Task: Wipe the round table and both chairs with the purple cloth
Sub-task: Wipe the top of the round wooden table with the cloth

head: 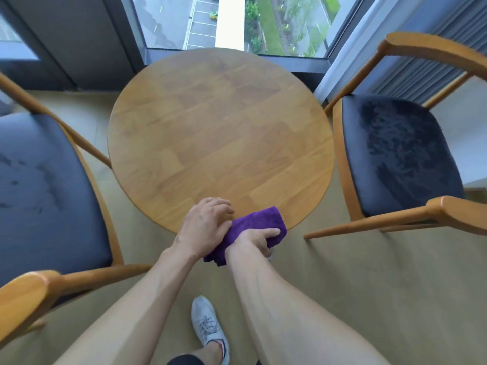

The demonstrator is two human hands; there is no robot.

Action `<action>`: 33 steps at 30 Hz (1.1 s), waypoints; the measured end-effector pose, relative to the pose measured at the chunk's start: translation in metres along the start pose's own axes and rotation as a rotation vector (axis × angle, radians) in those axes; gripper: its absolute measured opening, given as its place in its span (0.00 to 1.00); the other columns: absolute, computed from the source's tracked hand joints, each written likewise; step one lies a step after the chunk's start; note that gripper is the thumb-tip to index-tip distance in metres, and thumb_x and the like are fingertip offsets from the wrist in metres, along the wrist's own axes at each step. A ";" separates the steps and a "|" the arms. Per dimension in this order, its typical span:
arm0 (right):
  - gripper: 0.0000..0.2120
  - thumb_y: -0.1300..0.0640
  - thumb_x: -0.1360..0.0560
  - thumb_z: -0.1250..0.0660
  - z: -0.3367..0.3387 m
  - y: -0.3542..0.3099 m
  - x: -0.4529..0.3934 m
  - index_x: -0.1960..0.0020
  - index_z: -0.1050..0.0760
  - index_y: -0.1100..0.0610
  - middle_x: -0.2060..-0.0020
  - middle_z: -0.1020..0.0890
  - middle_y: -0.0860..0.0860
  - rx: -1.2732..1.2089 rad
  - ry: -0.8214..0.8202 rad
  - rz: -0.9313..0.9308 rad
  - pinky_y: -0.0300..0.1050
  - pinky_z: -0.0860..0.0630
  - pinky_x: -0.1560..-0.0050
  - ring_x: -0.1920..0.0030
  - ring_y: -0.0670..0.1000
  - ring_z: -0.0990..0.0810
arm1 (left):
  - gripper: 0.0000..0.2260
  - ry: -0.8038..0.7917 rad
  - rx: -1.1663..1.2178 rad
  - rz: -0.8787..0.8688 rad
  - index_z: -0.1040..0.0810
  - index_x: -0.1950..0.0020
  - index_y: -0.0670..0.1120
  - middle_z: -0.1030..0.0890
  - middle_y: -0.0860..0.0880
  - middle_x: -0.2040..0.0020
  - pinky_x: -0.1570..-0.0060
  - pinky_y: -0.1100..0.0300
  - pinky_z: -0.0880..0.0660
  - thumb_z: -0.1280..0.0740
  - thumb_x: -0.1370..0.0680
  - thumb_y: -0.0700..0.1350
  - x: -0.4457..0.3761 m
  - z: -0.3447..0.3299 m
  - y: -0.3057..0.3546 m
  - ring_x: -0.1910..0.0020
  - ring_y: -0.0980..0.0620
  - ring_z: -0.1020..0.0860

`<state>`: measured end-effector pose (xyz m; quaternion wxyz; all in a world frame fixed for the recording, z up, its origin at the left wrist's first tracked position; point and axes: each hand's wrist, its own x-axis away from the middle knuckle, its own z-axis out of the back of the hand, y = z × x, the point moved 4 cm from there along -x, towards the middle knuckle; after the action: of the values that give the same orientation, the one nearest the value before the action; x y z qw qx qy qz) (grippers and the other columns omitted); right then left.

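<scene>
Big windows (237,22) look down on a street behind the round wooden worktop (218,133). Two wooden chairs with dark seats stand beside it, the left chair (44,185) on one side and the right chair (400,156) on the other, whose seat shows darker patches. At the near edge of the worktop lies the folded purple cloth (253,227), half on the wood and half hanging off. The left hand (205,225) rests on top of the cloth with its fingers bent over it. The right hand (259,239) grips the cloth from the near side, thumb on top. A grey shoe (208,327) stands on the tan floor (369,285) below.
</scene>
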<state>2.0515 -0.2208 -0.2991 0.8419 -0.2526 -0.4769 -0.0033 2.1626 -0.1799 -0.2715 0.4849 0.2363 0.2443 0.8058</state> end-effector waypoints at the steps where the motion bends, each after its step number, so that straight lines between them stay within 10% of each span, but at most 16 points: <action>1: 0.37 0.32 0.22 0.49 0.000 0.006 0.004 0.27 0.34 0.60 0.30 0.28 0.63 0.012 -0.008 -0.014 0.60 0.42 0.28 0.31 0.65 0.31 | 0.09 -0.005 0.006 0.001 0.16 0.44 0.47 0.19 0.52 0.37 0.33 0.53 0.31 0.31 0.23 0.44 0.004 0.002 -0.001 0.33 0.50 0.26; 6: 0.40 0.29 0.24 0.49 0.003 0.031 0.028 0.24 0.38 0.57 0.28 0.30 0.57 0.076 -0.060 -0.104 0.59 0.40 0.29 0.30 0.62 0.31 | 0.11 0.138 0.046 0.169 0.17 0.43 0.45 0.19 0.48 0.39 0.34 0.49 0.31 0.29 0.24 0.46 0.029 0.021 -0.013 0.35 0.47 0.25; 11: 0.40 0.27 0.26 0.50 0.004 0.054 0.044 0.25 0.37 0.54 0.27 0.31 0.53 0.156 -0.204 -0.162 0.64 0.37 0.29 0.30 0.63 0.32 | 0.14 0.503 0.136 0.740 0.25 0.46 0.45 0.25 0.45 0.45 0.42 0.47 0.30 0.30 0.24 0.54 0.085 0.033 -0.046 0.42 0.42 0.26; 15: 0.40 0.26 0.26 0.49 0.007 0.060 0.048 0.27 0.32 0.55 0.26 0.33 0.54 0.182 -0.271 -0.155 0.64 0.34 0.32 0.29 0.63 0.31 | 0.25 0.215 0.471 1.053 0.22 0.59 0.43 0.19 0.44 0.56 0.45 0.51 0.26 0.37 0.23 0.66 0.103 0.009 -0.057 0.46 0.39 0.21; 21: 0.35 0.28 0.24 0.48 0.014 0.057 0.035 0.33 0.28 0.55 0.40 0.23 0.53 0.205 -0.362 -0.144 0.46 0.26 0.66 0.58 0.55 0.23 | 0.34 0.167 1.074 1.255 0.25 0.33 0.42 0.21 0.44 0.37 0.44 0.50 0.28 0.31 0.27 0.67 0.094 -0.023 -0.037 0.44 0.45 0.22; 24: 0.33 0.29 0.23 0.48 0.017 0.054 0.027 0.41 0.26 0.57 0.39 0.21 0.55 0.317 -0.364 -0.114 0.48 0.32 0.57 0.46 0.56 0.20 | 0.34 0.173 1.206 1.339 0.25 0.33 0.42 0.19 0.43 0.39 0.38 0.49 0.30 0.29 0.28 0.66 0.103 -0.042 -0.026 0.43 0.45 0.23; 27: 0.30 0.31 0.22 0.49 0.017 0.052 0.017 0.61 0.31 0.57 0.59 0.22 0.52 0.410 -0.380 -0.050 0.47 0.31 0.55 0.64 0.51 0.25 | 0.28 0.317 1.235 1.314 0.22 0.40 0.39 0.17 0.42 0.44 0.38 0.48 0.24 0.26 0.27 0.60 0.087 -0.047 -0.019 0.44 0.43 0.19; 33: 0.33 0.40 0.17 0.56 0.015 0.024 0.002 0.42 0.24 0.65 0.51 0.16 0.60 1.039 -0.511 0.107 0.53 0.25 0.42 0.48 0.59 0.17 | 0.19 0.465 1.597 1.388 0.27 0.35 0.48 0.19 0.43 0.41 0.48 0.43 0.19 0.30 0.21 0.55 0.051 -0.053 -0.009 0.49 0.40 0.18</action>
<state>2.0466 -0.1928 -0.3014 0.7127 0.1772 -0.5905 0.3346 2.1142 -0.1392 -0.3108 -0.4292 0.4122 0.5974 0.5376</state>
